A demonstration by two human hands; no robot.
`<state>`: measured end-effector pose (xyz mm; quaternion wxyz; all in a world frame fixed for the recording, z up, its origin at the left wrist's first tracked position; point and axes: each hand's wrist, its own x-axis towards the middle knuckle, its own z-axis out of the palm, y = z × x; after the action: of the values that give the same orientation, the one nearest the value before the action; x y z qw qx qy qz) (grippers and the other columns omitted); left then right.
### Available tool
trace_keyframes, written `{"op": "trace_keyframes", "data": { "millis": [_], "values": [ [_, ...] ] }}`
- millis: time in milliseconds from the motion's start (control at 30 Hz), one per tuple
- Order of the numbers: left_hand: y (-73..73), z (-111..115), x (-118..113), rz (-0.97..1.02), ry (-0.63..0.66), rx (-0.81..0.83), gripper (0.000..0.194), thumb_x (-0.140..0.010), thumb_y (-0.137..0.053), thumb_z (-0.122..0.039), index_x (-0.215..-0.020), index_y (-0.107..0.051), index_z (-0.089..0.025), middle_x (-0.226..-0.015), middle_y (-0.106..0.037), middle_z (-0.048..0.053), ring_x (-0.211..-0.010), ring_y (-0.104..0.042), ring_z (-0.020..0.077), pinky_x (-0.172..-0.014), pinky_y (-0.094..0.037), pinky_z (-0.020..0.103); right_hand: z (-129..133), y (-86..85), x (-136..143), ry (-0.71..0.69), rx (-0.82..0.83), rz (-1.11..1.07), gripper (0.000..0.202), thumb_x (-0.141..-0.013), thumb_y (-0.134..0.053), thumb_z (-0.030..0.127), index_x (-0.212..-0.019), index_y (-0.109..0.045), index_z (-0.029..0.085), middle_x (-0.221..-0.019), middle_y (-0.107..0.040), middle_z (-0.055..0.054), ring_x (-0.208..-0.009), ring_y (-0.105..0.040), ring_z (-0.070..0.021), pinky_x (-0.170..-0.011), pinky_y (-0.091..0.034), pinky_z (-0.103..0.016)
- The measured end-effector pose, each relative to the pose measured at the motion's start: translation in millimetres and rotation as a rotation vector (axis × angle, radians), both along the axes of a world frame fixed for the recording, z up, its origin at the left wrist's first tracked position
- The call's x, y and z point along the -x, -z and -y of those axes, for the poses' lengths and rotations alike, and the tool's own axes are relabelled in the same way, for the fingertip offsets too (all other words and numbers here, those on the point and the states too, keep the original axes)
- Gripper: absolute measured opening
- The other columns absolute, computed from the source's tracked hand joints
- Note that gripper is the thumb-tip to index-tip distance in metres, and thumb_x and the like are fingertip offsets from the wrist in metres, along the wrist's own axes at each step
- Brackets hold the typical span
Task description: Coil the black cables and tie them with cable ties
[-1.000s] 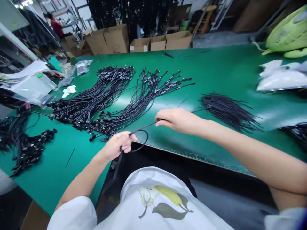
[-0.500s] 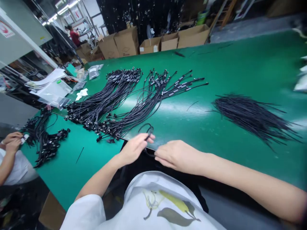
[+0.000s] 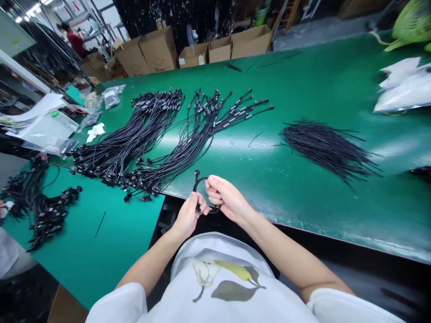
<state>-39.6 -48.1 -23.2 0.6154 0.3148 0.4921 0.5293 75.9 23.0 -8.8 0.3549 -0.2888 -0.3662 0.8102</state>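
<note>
A short black cable (image 3: 195, 181) is bent into a small loop at the table's near edge, its connector end pointing up. My left hand (image 3: 188, 215) pinches the loop from the left side. On the other side my right hand (image 3: 226, 197) is closed, its fingertips gripping the loop's upper right part. Beyond my hands lie two bundles of black cables, a thick bundle (image 3: 134, 134) on the left and a looser bundle (image 3: 198, 139) beside it. A pile of thin black strips (image 3: 326, 146) rests to the right.
More cables (image 3: 54, 215) lie on the lower green table (image 3: 124, 233) at left, with a single black strip (image 3: 100, 224) near them. White plastic bags (image 3: 404, 89) and a light-green fan (image 3: 412, 27) stand at right. Cardboard boxes (image 3: 158, 49) line the far side.
My right hand has moved up and in against the loop, close to my left hand. The view has turned right, bringing the fan and bags into sight.
</note>
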Motion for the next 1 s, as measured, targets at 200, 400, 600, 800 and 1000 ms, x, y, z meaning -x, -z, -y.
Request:
{"op": "trace_keyframes", "data": {
  "millis": [200, 400, 600, 800, 1000],
  "values": [
    [7.9, 11, 7, -0.426, 0.37, -0.08, 0.043, -0.092, -0.043, -0.055, -0.071, -0.05, -0.018, -0.065, -0.051, 0.0, -0.065, -0.049, 0.0139, -0.07, -0.04, 0.029, 22, 1.4, 4, 0.027, -0.003, -0.032, 0.05, -0.077, -0.062, 0.066, -0.095, -0.053, 0.02, -0.084, -0.059, -0.002, -0.058, -0.054, -0.0089, -0.041, -0.042, -0.017],
    [21.8, 23, 1, -0.206, 0.493, 0.029, 0.045, -0.08, -0.06, -0.06, -0.076, -0.062, -0.016, -0.076, -0.058, 0.004, -0.075, -0.054, 0.0164, -0.074, -0.043, 0.03, 23, 8.1, -3, -0.056, 0.01, -0.188, 0.051, -0.082, -0.05, 0.071, -0.091, -0.049, 0.021, -0.072, -0.04, 0.007, -0.038, -0.027, 0.0007, -0.033, -0.019, -0.013],
    [16.1, 26, -17, 0.41, 0.388, 0.288, 0.042, -0.08, -0.065, -0.055, -0.087, -0.058, -0.015, -0.063, -0.048, -0.002, -0.055, -0.049, 0.0108, -0.059, -0.046, 0.028, 10, 5.8, -10, -0.104, 0.049, -0.204, 0.053, -0.087, -0.044, 0.07, -0.085, -0.052, 0.017, -0.067, -0.033, 0.007, -0.039, -0.019, 0.0009, -0.035, -0.01, -0.014],
    [3.9, 12, -23, 0.411, 0.36, 0.34, 0.04, -0.08, -0.067, -0.052, -0.076, -0.052, -0.015, -0.055, -0.031, -0.008, -0.046, -0.035, 0.0064, -0.049, -0.037, 0.021, -6, 14.1, -33, -0.049, -0.118, -0.001, 0.046, -0.092, -0.039, 0.063, -0.091, -0.052, 0.018, -0.075, -0.046, 0.003, -0.05, -0.049, -0.0066, -0.046, -0.043, -0.021],
    [3.9, 0, -16, 0.039, 0.441, 0.299, 0.042, -0.084, -0.059, -0.056, -0.073, -0.047, -0.018, -0.055, -0.036, -0.007, -0.046, -0.038, 0.0077, -0.048, -0.033, 0.022, 2, 11.4, -86, 0.071, -1.303, 0.583, 0.027, -0.099, -0.04, 0.03, -0.122, -0.052, 0.022, -0.115, -0.061, -0.008, -0.112, -0.056, -0.0207, -0.103, -0.038, -0.046]
  ]
}}
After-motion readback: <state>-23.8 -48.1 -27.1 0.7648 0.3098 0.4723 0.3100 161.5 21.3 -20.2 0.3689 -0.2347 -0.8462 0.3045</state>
